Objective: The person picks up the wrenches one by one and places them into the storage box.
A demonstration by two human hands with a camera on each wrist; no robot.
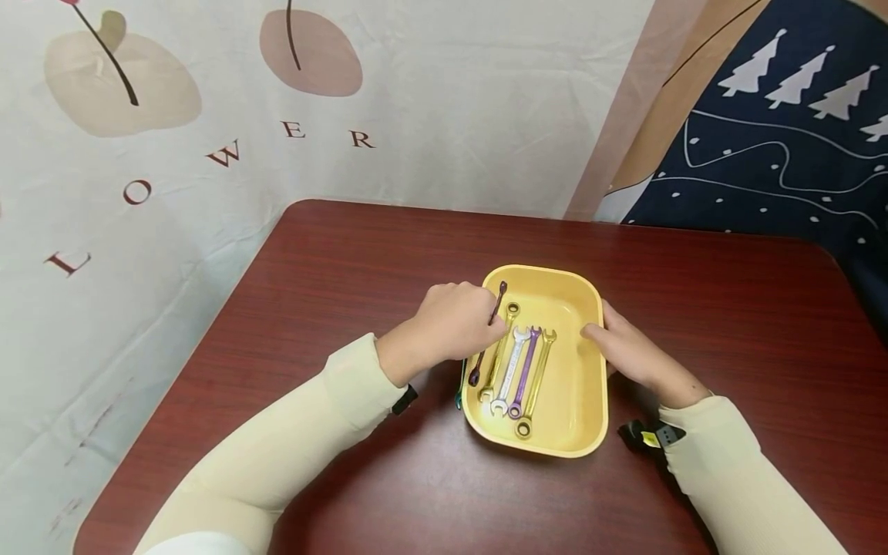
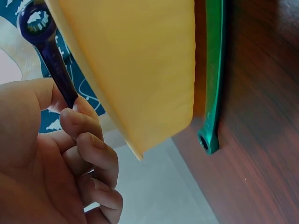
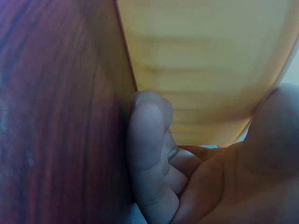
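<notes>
My left hand [image 1: 454, 320] pinches a dark purple combination wrench [image 2: 58, 70] between thumb and fingers, over the left side of a yellow plastic bin [image 1: 579, 408]. Inside the bin, side by side, lie a gold wrench [image 1: 501, 354], a silver wrench [image 1: 512, 370], a purple wrench [image 1: 526, 374] and a second gold wrench [image 1: 539, 378]. At the bin's right side my right hand [image 1: 634, 354] grips the wall, thumb over the rim and fingers outside. A green wrench [image 2: 214, 84] rests on the table just outside the bin's left wall, mostly hidden in the head view.
The bin stands on a dark red wood-grain table [image 1: 375, 254]. A printed cloth [image 1: 451, 116] hangs behind and to the left of the table. Near my right wrist a black strap with a plug [image 1: 648, 438] sticks out from the sleeve.
</notes>
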